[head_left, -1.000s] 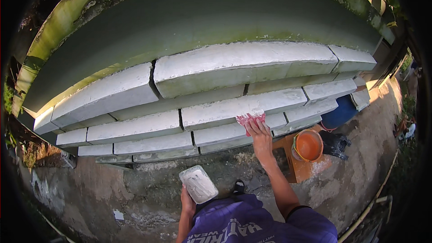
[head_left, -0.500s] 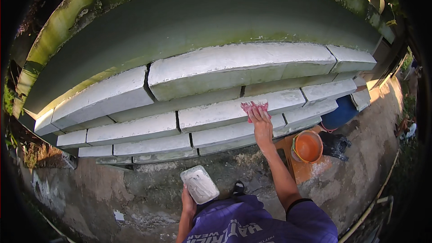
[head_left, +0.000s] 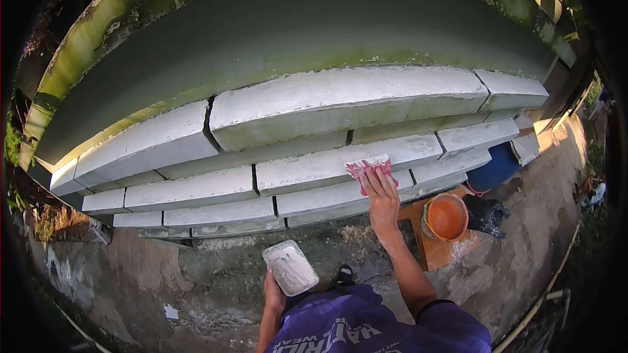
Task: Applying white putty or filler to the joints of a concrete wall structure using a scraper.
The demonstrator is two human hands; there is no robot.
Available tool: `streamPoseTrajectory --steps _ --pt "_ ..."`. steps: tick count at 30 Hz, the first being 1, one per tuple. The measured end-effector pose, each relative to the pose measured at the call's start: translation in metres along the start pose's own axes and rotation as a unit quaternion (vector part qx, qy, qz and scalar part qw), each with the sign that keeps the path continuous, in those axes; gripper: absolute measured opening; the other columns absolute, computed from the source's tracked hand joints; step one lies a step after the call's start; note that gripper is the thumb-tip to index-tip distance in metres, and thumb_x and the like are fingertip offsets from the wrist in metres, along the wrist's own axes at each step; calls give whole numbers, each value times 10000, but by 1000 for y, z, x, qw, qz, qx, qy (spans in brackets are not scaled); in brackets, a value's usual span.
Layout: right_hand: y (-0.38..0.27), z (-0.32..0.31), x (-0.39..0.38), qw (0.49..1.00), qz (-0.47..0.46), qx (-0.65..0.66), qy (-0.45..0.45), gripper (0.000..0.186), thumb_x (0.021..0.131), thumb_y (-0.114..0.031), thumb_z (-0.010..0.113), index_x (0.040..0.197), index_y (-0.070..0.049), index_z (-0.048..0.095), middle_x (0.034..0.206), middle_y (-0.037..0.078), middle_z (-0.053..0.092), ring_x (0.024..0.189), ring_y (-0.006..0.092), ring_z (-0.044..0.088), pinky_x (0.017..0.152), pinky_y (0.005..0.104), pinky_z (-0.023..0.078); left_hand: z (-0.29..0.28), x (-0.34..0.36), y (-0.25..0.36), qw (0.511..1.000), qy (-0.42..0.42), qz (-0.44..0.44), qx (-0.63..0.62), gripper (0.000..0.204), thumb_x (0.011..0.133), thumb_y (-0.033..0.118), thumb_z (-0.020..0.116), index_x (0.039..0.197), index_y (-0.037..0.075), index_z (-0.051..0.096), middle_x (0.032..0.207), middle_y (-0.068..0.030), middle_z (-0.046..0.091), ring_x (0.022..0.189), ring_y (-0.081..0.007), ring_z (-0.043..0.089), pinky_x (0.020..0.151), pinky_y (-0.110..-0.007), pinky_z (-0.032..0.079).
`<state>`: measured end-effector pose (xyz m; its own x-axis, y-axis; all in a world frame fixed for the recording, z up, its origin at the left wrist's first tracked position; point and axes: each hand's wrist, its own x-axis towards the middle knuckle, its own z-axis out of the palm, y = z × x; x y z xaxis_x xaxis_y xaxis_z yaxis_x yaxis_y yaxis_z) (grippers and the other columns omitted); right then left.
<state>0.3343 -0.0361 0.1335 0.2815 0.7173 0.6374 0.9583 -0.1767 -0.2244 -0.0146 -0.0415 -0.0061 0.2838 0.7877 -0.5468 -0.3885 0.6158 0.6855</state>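
1. outdoors, on a rough bare-ground strip (head_left: 118, 274) at the foot of a tall grey-green wall (head_left: 294, 26), a low wall of pale blocks (head_left: 314, 108) runs from nine o'clock to three o'clock in four stepped courses
2. right hand (head_left: 381, 197) reaches to just past twelve o'clock of the body, fingers spread flat over a pink-and-white float (head_left: 368, 167), pressing it on the face of the second-course block (head_left: 347, 165)
3. left hand (head_left: 275, 293) sits low near six o'clock, fingers closed round the underside of a white mortar-smeared board (head_left: 290, 267), held tilted and clear of the blocks
4. an orange bucket (head_left: 446, 217) stands on an orange-brown board (head_left: 439, 248) at about four o'clock of the right hand, with a blue tub (head_left: 495, 168) beyond it at three o'clock
5. judged from how it lies, four courses are laid; the top faces look skimmed white, while dark open joints between blocks at ten and eleven o'clock still look unfilled
6. against a second ago, the float has shifted up the block face, from its lower edge toward its upper edge; the left hand and its board have hardly moved, and the bucket stands where it did
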Motion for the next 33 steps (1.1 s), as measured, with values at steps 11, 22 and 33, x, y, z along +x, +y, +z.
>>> streamPoseTrajectory --steps 11,22,33 --pt "31 38 -23 982 8 -182 -45 406 875 -91 559 1271 -43 634 1328 120 628 1308 328 523 1143 442 358 5 -7 -6 1000 2 20 22 603 1082 481 294 1490 49 398 1477 -102 500 1341 -256 499 1141 -411 384" --pt "-41 -38 -83 951 158 45 -261 511 766 7 667 1268 -43 583 1100 188 687 1017 382 659 887 480 504 8 13 -25 1000 0 25 7 502 1087 382 360 1395 8 492 1356 -102 585 1230 -215 573 1079 -364 432" --pt "-90 -14 -69 911 189 305 -202 360 938 -116 614 1272 4 553 1032 281 677 968 483 649 806 480 542 41 23 -13 990 -50 57 117 535 1081 351 421 1442 -44 430 1428 -112 511 1314 -179 462 1130 -303 317"
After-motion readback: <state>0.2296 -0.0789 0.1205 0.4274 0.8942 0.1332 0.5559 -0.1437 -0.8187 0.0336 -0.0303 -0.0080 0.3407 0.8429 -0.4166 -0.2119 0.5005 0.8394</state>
